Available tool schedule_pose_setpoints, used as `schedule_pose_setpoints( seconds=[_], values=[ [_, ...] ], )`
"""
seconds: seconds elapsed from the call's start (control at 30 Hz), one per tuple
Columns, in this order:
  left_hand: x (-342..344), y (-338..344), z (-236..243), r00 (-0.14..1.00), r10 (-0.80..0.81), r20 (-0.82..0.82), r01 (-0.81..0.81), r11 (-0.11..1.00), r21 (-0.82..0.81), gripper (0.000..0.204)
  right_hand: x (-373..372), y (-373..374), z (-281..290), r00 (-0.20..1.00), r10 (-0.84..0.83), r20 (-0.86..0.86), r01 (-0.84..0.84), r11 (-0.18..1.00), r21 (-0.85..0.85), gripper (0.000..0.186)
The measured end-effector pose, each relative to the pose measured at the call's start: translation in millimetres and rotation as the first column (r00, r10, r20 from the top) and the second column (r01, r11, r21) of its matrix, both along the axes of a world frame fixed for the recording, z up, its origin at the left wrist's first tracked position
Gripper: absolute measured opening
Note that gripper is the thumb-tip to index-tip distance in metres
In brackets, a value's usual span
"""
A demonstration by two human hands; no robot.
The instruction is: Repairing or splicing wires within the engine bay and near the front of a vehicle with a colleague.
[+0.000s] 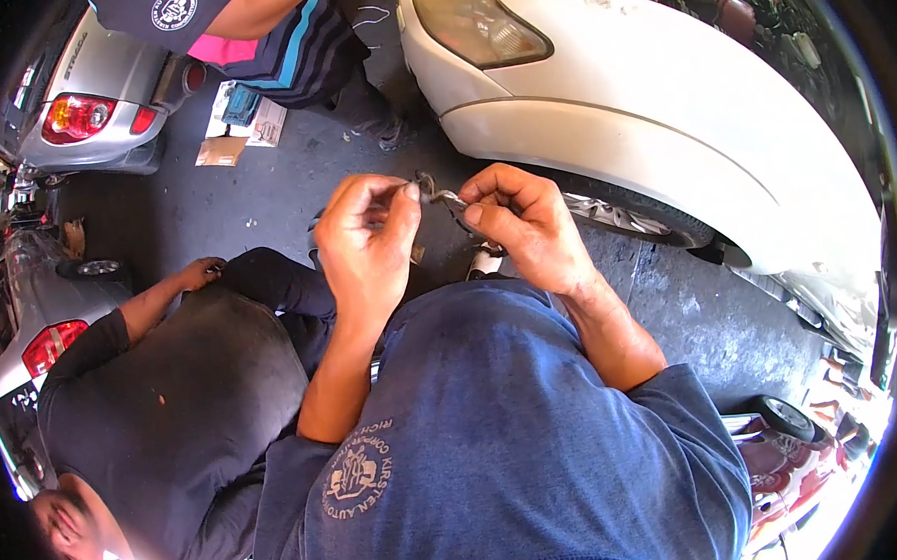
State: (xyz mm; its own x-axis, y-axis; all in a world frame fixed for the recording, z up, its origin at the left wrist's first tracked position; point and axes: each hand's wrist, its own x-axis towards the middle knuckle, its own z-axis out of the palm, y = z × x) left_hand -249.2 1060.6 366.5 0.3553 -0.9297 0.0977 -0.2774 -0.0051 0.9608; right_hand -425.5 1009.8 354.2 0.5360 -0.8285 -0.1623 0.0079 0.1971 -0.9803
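In front of my chest, both hands are raised over the floor. My left hand is closed, its thumb and forefinger pinching one end of a short piece of dark, twisted wire. Part of the wire has a pale, silvery shine, and a dark loop stands up by my left fingertips. My right hand is closed too, pinching the other end between thumb and fingers. The wire's exact ends are hidden by my fingertips.
A white car with its engine bay exposed stands at the right. One person sits at my left; another stands ahead. Beyond them are silver cars. A cardboard piece with a blue item lies on the dark floor.
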Motion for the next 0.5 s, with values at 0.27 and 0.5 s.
schedule_pose_setpoints(
  seconds=[0.27,0.5],
  values=[
    [3.7,-0.6,18.3,0.896,-0.365,0.254,0.386,0.922,-0.034,0.02,-3.1,-0.3,8.0,0.998,0.045,0.05,-0.045,0.999,0.007,0.013],
    [-2.6,3.4,11.3,0.959,-0.28,0.054,0.281,0.959,-0.026,0.012,-16.0,-2.2,6.6,0.95,0.083,0.302,-0.157,0.961,0.229,0.018]
  ],
)
